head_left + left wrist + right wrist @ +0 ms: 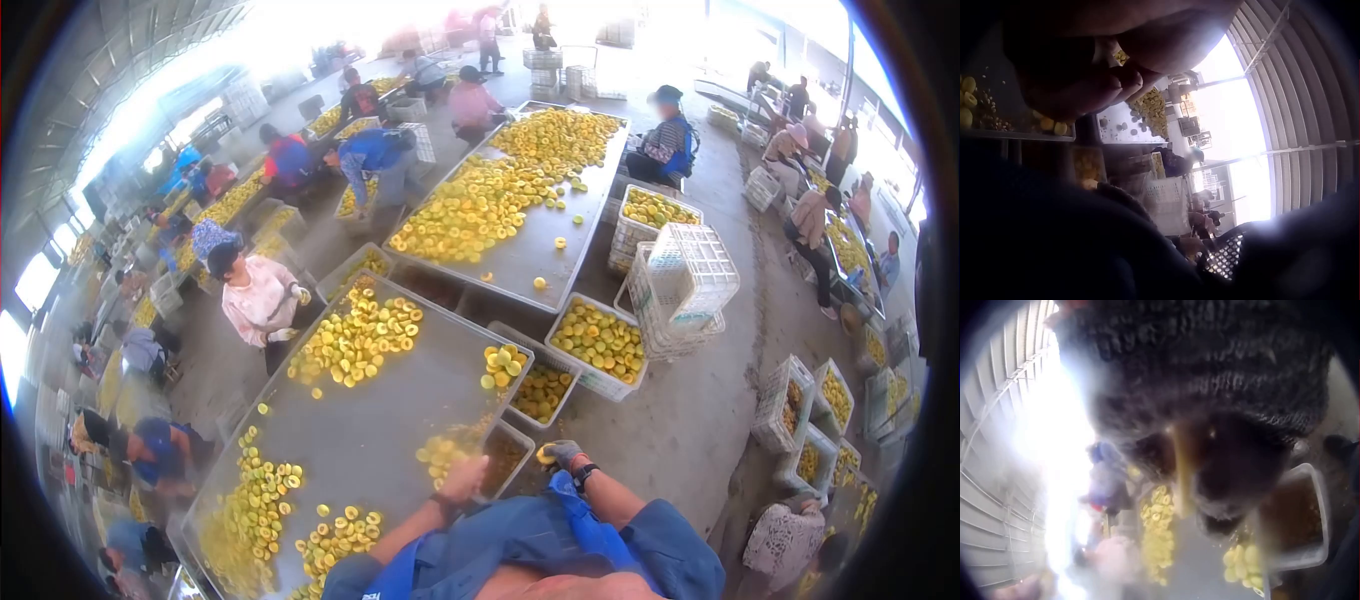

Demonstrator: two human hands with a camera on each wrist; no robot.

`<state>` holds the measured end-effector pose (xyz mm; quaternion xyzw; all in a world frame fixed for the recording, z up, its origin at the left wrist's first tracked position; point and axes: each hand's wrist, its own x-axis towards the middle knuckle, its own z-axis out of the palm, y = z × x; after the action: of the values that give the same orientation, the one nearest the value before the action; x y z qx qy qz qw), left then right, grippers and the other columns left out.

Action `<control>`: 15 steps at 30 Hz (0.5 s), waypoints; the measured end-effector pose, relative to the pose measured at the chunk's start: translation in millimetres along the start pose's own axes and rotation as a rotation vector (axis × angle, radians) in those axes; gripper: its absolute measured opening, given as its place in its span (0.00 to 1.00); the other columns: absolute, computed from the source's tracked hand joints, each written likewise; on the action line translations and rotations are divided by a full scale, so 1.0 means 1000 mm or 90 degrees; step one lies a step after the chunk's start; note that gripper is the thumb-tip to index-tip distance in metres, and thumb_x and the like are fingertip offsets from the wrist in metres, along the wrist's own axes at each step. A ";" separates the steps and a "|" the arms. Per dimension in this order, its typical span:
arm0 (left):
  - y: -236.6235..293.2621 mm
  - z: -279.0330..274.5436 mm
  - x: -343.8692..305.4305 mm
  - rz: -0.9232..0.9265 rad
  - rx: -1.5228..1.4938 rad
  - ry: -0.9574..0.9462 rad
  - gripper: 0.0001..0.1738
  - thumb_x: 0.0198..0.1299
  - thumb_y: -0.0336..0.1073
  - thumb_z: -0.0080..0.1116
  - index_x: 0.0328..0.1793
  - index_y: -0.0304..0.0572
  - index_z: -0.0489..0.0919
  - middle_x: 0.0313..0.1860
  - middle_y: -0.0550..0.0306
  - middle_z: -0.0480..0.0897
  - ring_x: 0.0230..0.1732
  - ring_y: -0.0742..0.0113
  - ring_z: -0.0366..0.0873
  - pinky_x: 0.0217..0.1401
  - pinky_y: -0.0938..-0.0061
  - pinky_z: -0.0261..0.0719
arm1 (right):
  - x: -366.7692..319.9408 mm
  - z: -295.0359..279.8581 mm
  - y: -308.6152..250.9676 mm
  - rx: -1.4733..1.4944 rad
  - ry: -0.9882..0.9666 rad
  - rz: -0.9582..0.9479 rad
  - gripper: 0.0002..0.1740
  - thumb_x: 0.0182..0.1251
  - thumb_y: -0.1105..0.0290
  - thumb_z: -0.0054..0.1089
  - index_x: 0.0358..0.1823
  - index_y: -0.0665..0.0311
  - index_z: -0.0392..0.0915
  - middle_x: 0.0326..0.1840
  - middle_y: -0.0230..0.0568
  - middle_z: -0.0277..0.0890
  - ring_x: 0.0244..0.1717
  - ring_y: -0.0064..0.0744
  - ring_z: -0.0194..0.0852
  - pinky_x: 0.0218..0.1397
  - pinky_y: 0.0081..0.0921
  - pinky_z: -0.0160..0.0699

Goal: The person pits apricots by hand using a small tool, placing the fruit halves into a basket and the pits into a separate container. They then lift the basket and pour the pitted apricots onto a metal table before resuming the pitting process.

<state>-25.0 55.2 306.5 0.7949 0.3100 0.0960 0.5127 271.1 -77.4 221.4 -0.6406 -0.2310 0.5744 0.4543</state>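
A halved yellow fruit (546, 455) is in my right grip (567, 456), a hand in a grey knit glove with a dark band at the wrist. The gloved fingers pinch it; my right wrist view shows it edge-on as a thin yellow strip between them. It is off the table, beside a white plastic crate (531, 447) with dark brown contents at the table's edge.

My left grip (465, 480) is bare and over the near edge of the grey flat-topped table (345, 435), close to a small, blurred cluster of yellow fruit halves (445, 452). In the left wrist view its fingers bend inward, but I cannot tell whether they clasp anything. Small brown bits (991, 111) lie near the rim there.

More yellow halves sit in a large heap (355, 335) toward the far end of this table and in a small group at its far right corner. Across from me stands a person in a pale pink top (265, 300). Beyond, I see a second grey table (575, 265) heaped with fruit and a stack of white lattice crates (690, 290).
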 end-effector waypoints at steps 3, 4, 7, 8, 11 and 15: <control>0.016 -0.003 0.000 -0.012 -0.046 -0.011 0.18 0.73 0.46 0.58 0.31 0.45 0.76 0.20 0.64 0.73 0.17 0.72 0.68 0.19 0.74 0.67 | -0.009 -0.017 0.051 0.155 0.127 0.042 0.15 0.66 0.70 0.67 0.49 0.72 0.84 0.37 0.50 0.87 0.24 0.42 0.86 0.22 0.36 0.83; 0.021 -0.004 -0.001 -0.018 -0.058 -0.010 0.18 0.73 0.46 0.58 0.31 0.45 0.76 0.21 0.64 0.73 0.17 0.72 0.68 0.19 0.73 0.67 | -0.003 -0.032 0.087 -0.053 0.097 -0.099 0.13 0.67 0.69 0.66 0.46 0.72 0.85 0.36 0.51 0.87 0.21 0.42 0.84 0.21 0.36 0.81; 0.024 -0.005 0.000 -0.036 -0.064 -0.005 0.18 0.74 0.46 0.56 0.31 0.45 0.76 0.21 0.64 0.74 0.18 0.72 0.69 0.19 0.73 0.68 | -0.020 -0.053 0.122 -0.248 0.138 -0.141 0.14 0.69 0.65 0.64 0.43 0.71 0.85 0.32 0.50 0.85 0.17 0.41 0.79 0.19 0.35 0.76; 0.025 -0.006 0.001 -0.044 -0.058 -0.004 0.19 0.74 0.46 0.56 0.31 0.45 0.76 0.21 0.63 0.74 0.18 0.72 0.69 0.19 0.72 0.68 | -0.025 -0.057 0.127 -0.203 0.155 -0.092 0.14 0.69 0.64 0.64 0.43 0.69 0.86 0.30 0.49 0.85 0.17 0.40 0.77 0.18 0.35 0.74; 0.028 -0.012 0.007 -0.066 -0.033 -0.005 0.18 0.75 0.46 0.55 0.32 0.45 0.76 0.21 0.64 0.73 0.19 0.72 0.69 0.19 0.73 0.68 | -0.046 -0.056 0.095 0.061 0.236 0.187 0.13 0.70 0.63 0.64 0.44 0.66 0.86 0.26 0.46 0.83 0.16 0.38 0.76 0.17 0.34 0.69; 0.078 -0.021 0.015 -0.276 -0.225 0.022 0.17 0.75 0.47 0.55 0.33 0.46 0.76 0.21 0.65 0.73 0.18 0.72 0.69 0.19 0.73 0.68 | -0.032 -0.081 0.100 0.032 0.239 0.169 0.12 0.69 0.63 0.66 0.42 0.65 0.87 0.24 0.45 0.82 0.16 0.37 0.75 0.18 0.34 0.70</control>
<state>8.0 57.9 381.4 0.6061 0.4602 0.0500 0.6468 317.9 -177.1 147.7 -0.7495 -0.0419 0.5056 0.4253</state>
